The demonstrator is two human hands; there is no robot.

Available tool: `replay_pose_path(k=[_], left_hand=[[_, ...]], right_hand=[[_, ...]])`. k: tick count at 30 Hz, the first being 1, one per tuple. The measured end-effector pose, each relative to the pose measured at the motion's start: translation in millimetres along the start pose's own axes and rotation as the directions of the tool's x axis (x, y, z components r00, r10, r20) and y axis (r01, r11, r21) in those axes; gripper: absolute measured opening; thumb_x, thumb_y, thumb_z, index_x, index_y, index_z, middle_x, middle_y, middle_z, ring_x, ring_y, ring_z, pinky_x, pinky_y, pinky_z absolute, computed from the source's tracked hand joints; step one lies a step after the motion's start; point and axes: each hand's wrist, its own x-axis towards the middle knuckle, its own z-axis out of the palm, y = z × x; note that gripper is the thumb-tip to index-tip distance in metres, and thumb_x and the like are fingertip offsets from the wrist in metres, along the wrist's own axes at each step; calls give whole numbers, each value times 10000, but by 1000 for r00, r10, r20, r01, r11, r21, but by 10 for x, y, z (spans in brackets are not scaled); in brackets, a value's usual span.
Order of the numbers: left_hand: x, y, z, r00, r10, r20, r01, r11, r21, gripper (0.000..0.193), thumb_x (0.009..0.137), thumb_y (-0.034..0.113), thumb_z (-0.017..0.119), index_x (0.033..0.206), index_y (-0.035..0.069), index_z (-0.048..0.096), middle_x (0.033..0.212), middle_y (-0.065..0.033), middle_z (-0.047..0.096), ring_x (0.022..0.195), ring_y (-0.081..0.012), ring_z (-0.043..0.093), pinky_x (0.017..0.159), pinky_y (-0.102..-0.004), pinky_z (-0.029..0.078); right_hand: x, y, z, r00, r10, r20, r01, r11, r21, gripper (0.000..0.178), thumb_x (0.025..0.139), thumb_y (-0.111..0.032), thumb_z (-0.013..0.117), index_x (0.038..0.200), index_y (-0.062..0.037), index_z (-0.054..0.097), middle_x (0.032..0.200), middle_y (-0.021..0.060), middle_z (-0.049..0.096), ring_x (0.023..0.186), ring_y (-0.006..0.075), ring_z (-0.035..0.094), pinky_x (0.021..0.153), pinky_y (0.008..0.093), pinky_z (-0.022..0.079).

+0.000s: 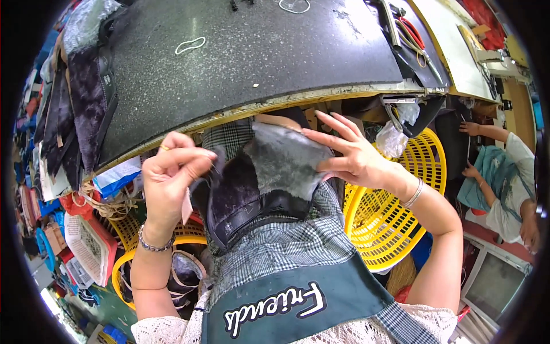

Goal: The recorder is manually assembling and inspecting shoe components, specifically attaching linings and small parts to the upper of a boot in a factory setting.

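Note:
A dark, fur-lined leather piece [234, 192] lies across my lap, its grey fuzzy side [286, 157] facing up at the right and a black leather edge toward me. My right hand [350, 152] rests at the right edge of the grey fuzz, fingers stretched and spread. To the left, my left hand [175, 166] is raised with thumb and forefinger pinched together beside the dark fur. Something thin and dark shows at those fingertips, too small to name. A pale pinkish strip [187, 207] hangs below the left palm.
Ahead stands a black speckled worktable [246, 63] with a worn front edge and a white rubber band [190, 45] on it. Dark fur pieces [86, 109] hang at its left. Yellow baskets [395, 229] flank me. At the far right another person [498, 178] handles teal cloth.

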Motion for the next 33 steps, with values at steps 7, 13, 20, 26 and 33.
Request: replay_pose_path(k=[7,13,20,26,33], left_hand=[[-148,318,447,809,-428,403,407,902,140,116,763,37,737,871,-6,744,931,-113,716,843,-169,681,758,-258,523],[-262,-84,272,884,-460,83,457,888,54,99,840,11,662,879,-61,717,755,-84,699,604,-108,641,530,-223,495],[-268,104,190,893,-436,111,435,900,27,78,849,-2,665,882,-47,719,747,-64,698,655,-72,620,605,-212,504],[-316,151,150,858,-408,311,418,908,37,79,824,-10,678,882,-43,721,800,-69,714,738,-82,640,683,-232,516],[-370,-168,278,889,-382,253,411,909,-72,87,831,-12,672,898,-34,723,784,-68,710,716,-74,631,645,-223,506]], right_hand=[[1208,-410,67,889,-109,-445,116,993,-13,269,664,-182,788,858,-102,620,801,68,464,762,265,458,667,359,421],[1523,-360,162,936,-142,-323,254,906,338,443,665,-124,766,1081,-45,635,967,90,633,898,262,585,807,362,504],[1651,-364,46,731,-578,-362,555,813,-177,368,616,-150,648,946,12,648,1052,100,649,923,275,616,869,427,510],[1561,-390,-177,948,-305,-94,317,934,164,312,759,-211,734,938,-2,586,810,104,597,764,277,616,665,361,511],[1220,-296,127,916,-291,-275,297,955,-21,332,710,-63,633,1030,23,614,1019,169,617,743,235,663,613,337,553]])
